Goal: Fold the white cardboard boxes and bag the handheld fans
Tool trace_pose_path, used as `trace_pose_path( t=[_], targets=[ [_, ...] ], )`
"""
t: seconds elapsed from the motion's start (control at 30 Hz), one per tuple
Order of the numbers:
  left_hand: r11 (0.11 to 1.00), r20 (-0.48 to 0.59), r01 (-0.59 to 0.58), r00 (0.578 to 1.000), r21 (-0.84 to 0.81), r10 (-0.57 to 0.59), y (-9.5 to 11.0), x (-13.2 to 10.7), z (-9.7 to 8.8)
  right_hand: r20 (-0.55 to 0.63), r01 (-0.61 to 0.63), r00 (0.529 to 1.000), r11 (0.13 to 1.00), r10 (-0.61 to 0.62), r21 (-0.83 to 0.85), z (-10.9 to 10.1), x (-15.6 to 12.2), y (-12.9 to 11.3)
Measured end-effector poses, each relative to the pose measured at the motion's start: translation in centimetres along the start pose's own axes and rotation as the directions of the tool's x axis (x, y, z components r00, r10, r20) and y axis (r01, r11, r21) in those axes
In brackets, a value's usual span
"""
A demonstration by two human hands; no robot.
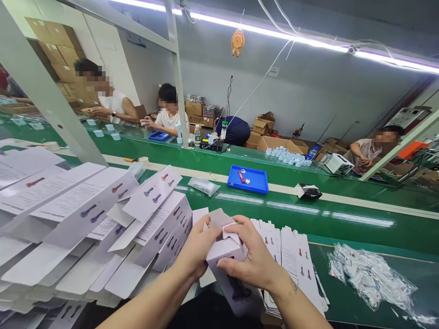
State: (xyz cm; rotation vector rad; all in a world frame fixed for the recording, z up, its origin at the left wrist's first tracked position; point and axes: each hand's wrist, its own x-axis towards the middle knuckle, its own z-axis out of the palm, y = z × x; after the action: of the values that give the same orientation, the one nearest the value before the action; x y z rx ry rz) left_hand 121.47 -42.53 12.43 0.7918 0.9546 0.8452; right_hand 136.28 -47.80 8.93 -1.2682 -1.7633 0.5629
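A white cardboard box (224, 252) with a dark printed picture on its side is held upright in front of me, its top flaps partly raised. My left hand (198, 244) grips it from the left, the thumb against a flap. From the right, my right hand (254, 256) is wrapped round the box, its fingers on the top flaps and its thumb on the near edge. What lies inside the box cannot be seen. Beside my left arm stands a big pile of opened white boxes (82, 201). Flat folded cartons (295, 260) stand in a row by my right hand.
Clear bags of white cables (373, 278) lie on the green bench at right. Beyond my hands are a blue tray (247, 179), a plastic bag (203, 186) and a black pouch (308, 191). Several people sit at the far line, near pale blue cups (288, 156). A metal post (51, 87) rises at left.
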Motion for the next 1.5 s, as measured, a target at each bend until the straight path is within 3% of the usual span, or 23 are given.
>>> trace_pose_path(
  t=[0.07, 0.13, 0.23, 0.3, 0.43, 0.57, 0.63, 0.73, 0.83, 0.9, 0.93, 1.0, 1.07, 1.13, 1.33, 1.5],
  targets=[
    [0.996, 0.176, 0.036, 0.984, -0.080, -0.021, -0.2, -0.6, -0.6, -0.003, -0.032, 0.999, 0.999, 0.032, 0.023, -0.5, -0.1, 0.0],
    [0.985, 0.349, 0.087, 0.937, -0.150, -0.029, 0.1, -1.1, -1.6, -0.021, 0.008, 1.000, 0.999, -0.007, 0.050, -1.2, 0.0, -0.4],
    [0.975, 0.479, 0.108, 0.878, -0.192, -0.003, 0.8, -1.4, -3.0, -0.001, 0.144, 0.989, 0.983, -0.145, 0.111, -2.7, 0.7, -1.6],
    [0.983, 0.511, 0.046, 0.858, -0.180, 0.054, 1.2, -1.6, -3.1, 0.023, 0.210, 0.976, 0.963, -0.217, 0.170, -3.8, 1.3, -2.3],
    [0.993, 0.463, -0.008, 0.884, -0.117, 0.061, 1.7, -2.4, -1.2, -0.008, 0.267, 0.963, 0.945, -0.271, 0.190, -5.2, 2.0, -2.7],
    [0.974, 0.371, 0.027, 0.927, -0.223, 0.060, 1.8, -3.3, 0.7, 0.068, 0.290, 0.949, 0.939, -0.307, 0.185, -5.4, 2.2, -2.6],
    [0.973, 0.318, 0.015, 0.946, -0.229, 0.060, 1.4, -3.4, 1.0, 0.112, 0.314, 0.936, 0.934, -0.335, 0.169, -5.5, 2.1, -2.9],
    [0.987, 0.243, -0.092, 0.962, -0.132, 0.122, 0.4, -2.9, 0.9, 0.119, 0.334, 0.934, 0.941, -0.338, 0.048, -5.2, 1.3, -3.5],
    [0.980, 0.078, -0.195, 0.978, 0.029, 0.192, -0.4, -2.3, 0.9, 0.030, 0.222, 0.975, 0.962, -0.220, -0.162, -3.7, -0.6, -3.8],
    [0.955, 0.004, -0.258, 0.966, 0.149, 0.260, -0.8, -2.0, 1.0, -0.090, 0.123, 0.985, 0.963, -0.148, -0.239, -2.2, -2.0, -3.4],
    [0.932, 0.025, -0.291, 0.956, 0.216, 0.293, -0.9, -2.0, 1.0, -0.153, 0.092, 0.979, 0.965, -0.132, -0.244, -1.5, -2.5, -3.0],
    [0.877, 0.207, -0.347, 0.934, 0.331, 0.292, -0.9, -1.9, 0.8, -0.243, 0.068, 0.963, 0.978, -0.116, -0.196, -0.6, -3.1, -2.1],
    [0.855, 0.419, -0.360, 0.888, 0.373, 0.191, -0.9, -1.9, 0.6, -0.277, 0.076, 0.955, 0.989, -0.109, -0.127, -0.4, -3.2, -1.5],
    [0.876, 0.491, -0.328, 0.862, 0.353, 0.125, -1.1, -1.7, 0.6, -0.264, 0.091, 0.958, 0.991, -0.114, -0.097, -0.7, -3.1, -1.2],
    [0.985, 0.335, -0.157, 0.934, 0.066, 0.127, -2.3, -1.6, 1.8, -0.341, 0.189, 0.908, 0.965, -0.243, -0.184, -1.3, -3.4, -1.7],
    [0.988, 0.226, -0.148, 0.965, 0.043, 0.135, -1.7, -1.5, 2.7, -0.307, 0.220, 0.905, 0.941, -0.295, -0.256, -1.4, -3.3, -1.8]
  ],
)
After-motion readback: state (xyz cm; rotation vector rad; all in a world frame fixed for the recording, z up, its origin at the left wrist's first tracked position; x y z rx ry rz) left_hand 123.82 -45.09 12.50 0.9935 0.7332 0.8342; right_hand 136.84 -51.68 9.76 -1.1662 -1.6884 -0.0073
